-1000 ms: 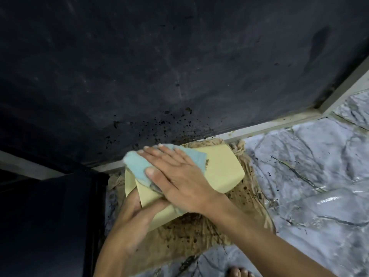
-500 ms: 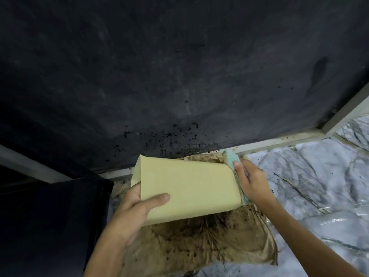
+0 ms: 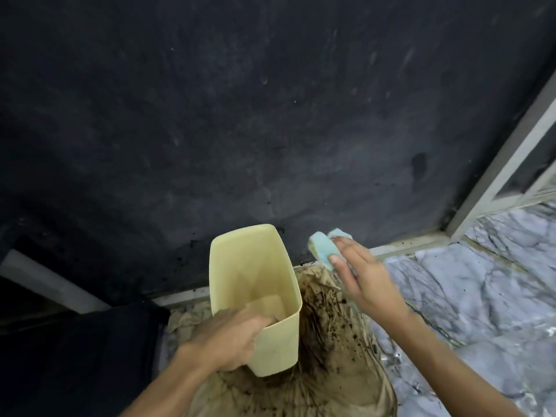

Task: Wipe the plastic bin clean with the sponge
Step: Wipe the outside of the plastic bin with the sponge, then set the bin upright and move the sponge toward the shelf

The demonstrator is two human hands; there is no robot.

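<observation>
The pale yellow plastic bin (image 3: 252,275) stands upright in the lower middle of the head view, its open mouth facing up toward me. My left hand (image 3: 225,338) grips the near rim, fingers hooked over the edge into the bin. To the right of the bin, apart from it, my right hand (image 3: 361,275) holds a light blue sponge (image 3: 323,251) folded between thumb and fingers. The bin's inside looks bare; its bottom is partly hidden by my left fingers.
A brown cloth (image 3: 331,371) speckled with dark dirt lies under the bin on the grey marbled floor (image 3: 466,296). A dark wall (image 3: 270,115) rises just behind. A black object (image 3: 84,356) sits at lower left and a pale frame (image 3: 496,182) at right.
The bin was turned from lying on its side to upright with the mouth up. My left hand shifted to the near rim. My right hand lifted the sponge off the bin's end.
</observation>
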